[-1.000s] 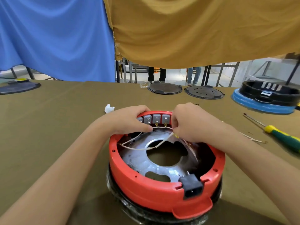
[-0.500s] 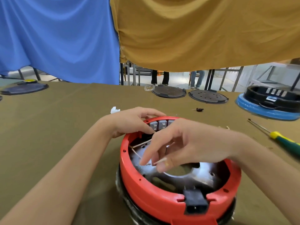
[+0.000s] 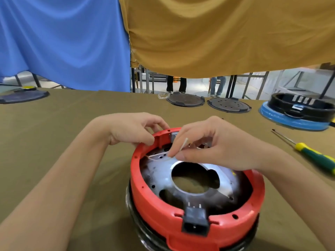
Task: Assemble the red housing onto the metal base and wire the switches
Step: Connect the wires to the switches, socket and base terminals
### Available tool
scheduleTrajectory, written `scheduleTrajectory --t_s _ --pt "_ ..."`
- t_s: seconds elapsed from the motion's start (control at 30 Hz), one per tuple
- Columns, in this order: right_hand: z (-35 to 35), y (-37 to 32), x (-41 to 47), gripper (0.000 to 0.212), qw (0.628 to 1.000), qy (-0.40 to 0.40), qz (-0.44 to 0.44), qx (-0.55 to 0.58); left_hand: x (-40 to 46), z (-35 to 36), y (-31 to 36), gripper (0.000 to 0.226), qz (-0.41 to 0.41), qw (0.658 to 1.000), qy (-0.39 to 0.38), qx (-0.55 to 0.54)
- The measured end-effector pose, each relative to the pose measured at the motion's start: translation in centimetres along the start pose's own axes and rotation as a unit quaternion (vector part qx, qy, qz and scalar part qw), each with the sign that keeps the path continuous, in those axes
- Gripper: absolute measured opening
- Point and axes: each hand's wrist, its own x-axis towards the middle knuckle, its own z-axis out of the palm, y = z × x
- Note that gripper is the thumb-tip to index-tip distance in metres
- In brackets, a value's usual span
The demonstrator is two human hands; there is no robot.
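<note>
I see my left hand (image 3: 134,129) curled over the red housing (image 3: 159,201) rim at eleven o'clock, gripping it. My right hand (image 3: 215,144) arches over the metal base (image 3: 163,171), fingertips pinching a white wire (image 3: 184,144)

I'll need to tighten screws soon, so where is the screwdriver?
In the head view the screwdriver lies on the table at far right, beside the right hand and in front of the blue-rimmed base.

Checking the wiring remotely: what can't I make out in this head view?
- Switches on the far wall of the red housing: hidden behind the right hand.
- White wire end: too small to tell whether it is connected.
- Left hand fingertips: hidden behind the rim.
- Screwdriver handle: cut by right edge.
</note>
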Motion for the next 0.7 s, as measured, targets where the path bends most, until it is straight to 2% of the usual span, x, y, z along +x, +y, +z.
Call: scheduleTrajectory --t_s 0.13,0.23,0.3,0.37,0.43,0.57,0.7 --pt "-0.2 0.4 0.0 0.012 0.998 0.059 -0.023 0.003 1.8 2.1 0.1 0.032 0.07 0.99 0.084 -0.09" --pt "-0.4 1.1 0.1 0.011 0.996 0.087 -0.015 -0.007 2.9 3.0 0.5 0.031 0.067 0.984 0.144 -0.082" --pt "-0.7 1.6 0.0 0.012 0.997 0.072 0.0 -0.007 2.2 2.0 0.5 0.038 0.005 0.992 0.109 -0.056" --pt "-0.8 1.9 0.0 0.014 0.999 0.051 0.011 -0.009 0.8 0.8 0.5 0.049 -0.06 0.997 0.037 -0.021" --pt "-0.8 2.3 0.0 0.016 0.997 0.056 0.027 -0.041 -0.2 0.4 0.3 0.053 -0.09 0.996 -0.013 0.0" --pt "-1.5 3.2 0.1 0.019 0.977 0.104 0.064 -0.174 0.0 0.5 0.3 0.04 -0.058 0.998 -0.007 0.013" --pt "-2.2 3.7 0.0 0.017 0.958 0.137 0.07 -0.242 1.0 1.0 0.1 0.04 -0.005 0.998 0.035 -0.056"
